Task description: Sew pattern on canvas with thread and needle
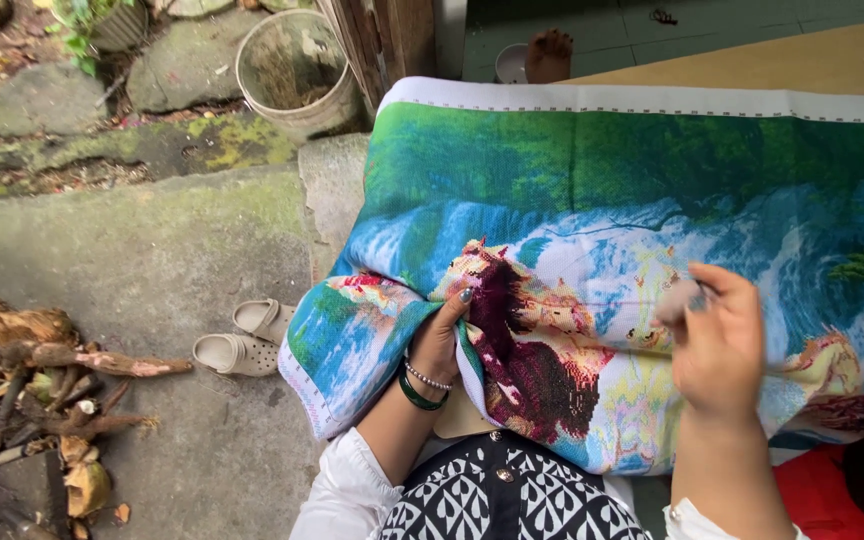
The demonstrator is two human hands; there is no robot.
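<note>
At the far left lie dry sticks (pixel 62 380) and leaves on the concrete floor (pixel 152 250), with mossy stones beyond them. To their right a pair of pale clogs (pixel 247 338) sits on the floor, and farther off stands a grey bucket (pixel 297 70). Right of the clogs, a large cloth (pixel 632 170) printed with a green forest and blue waterfall drapes over the person's lap and a board (pixel 782 60) on the far side. The left hand (pixel 439 340), wearing a bead bracelet (pixel 426 378) and a green bangle (pixel 418 397), pinches a fold of the cloth at its near left edge, fingers closed on it beside a dark red stitched patch (pixel 537 385). Farther right, the right hand (pixel 717 345) hovers just over the cloth, fingertips pressed together; whether they hold a needle is too small to tell.
</note>
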